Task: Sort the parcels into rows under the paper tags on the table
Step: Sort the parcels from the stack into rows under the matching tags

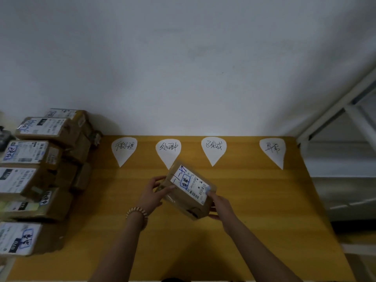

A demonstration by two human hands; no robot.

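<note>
- Holding one parcel [184, 202] in both hands at the centre of the frame, over the table [264, 210].
- Left hand [153, 193]: narrow grip, fingers curled round the parcel's left end, thumb lying along the upper edge.
- Right hand [221, 206]: also gripping. One fingertip presses on the lower right corner of the label [191, 183], and the other fingers wrap under the parcel's right end.
- Parcel is brown card, tilted, with the white label face turned up toward the camera. The label carries blue handwriting and barcodes; the print is too small to read.
- Cannot tell whether the parcel's lower edge touches the table or is just clear of it.
- Four white drop-shaped tags [124, 149] lie in a line along the table's far edge, each with dark handwritten characters.
- Parcel's upper corner overlaps the tip of the second tag [168, 148] from the left.
- Stack [36, 176] of labelled brown parcels fills the left side of the frame, several deep, well apart from the held one.
- Beaded bracelet [136, 212] on the left wrist.
- Pale wall [183, 68] fills the upper frame; a white rack [345, 119] stands at the right edge.
</note>
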